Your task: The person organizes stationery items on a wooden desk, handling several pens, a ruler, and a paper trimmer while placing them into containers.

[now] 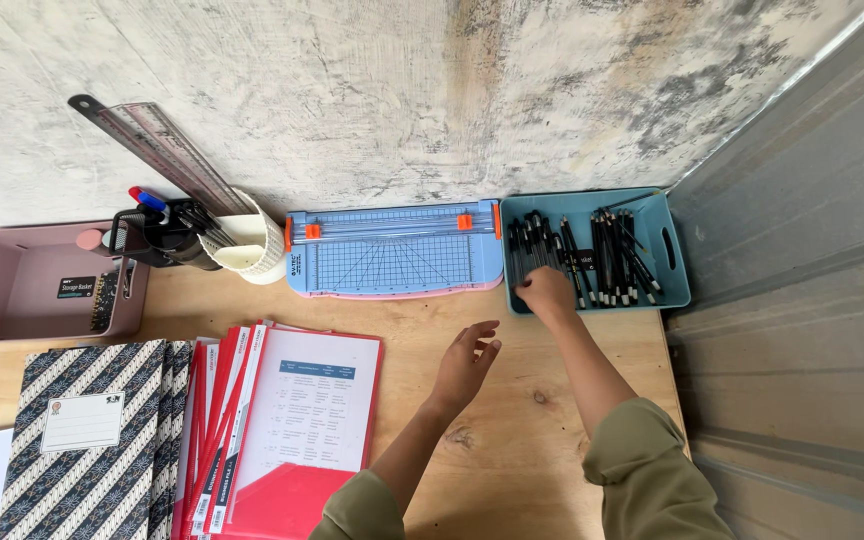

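My right hand [548, 293] reaches into the blue tray [674, 262] at the back right, its fingers down among several black pens [612, 258]; whether it grips one cannot be seen. My left hand [467, 362] hovers open, palm turned right, above the wooden table [512, 440] just in front of the blue paper trimmer [392, 262]. It holds nothing. Red folders [292, 420] with a printed sheet on top lie to its left.
A pink basket [37, 285] stands at the back left. Beside it a pen holder [167, 235] and a white cup [252, 245] hold markers and long rulers. Patterned notebooks [87, 440] lie front left. A corrugated metal wall [802, 300] bounds the right side.
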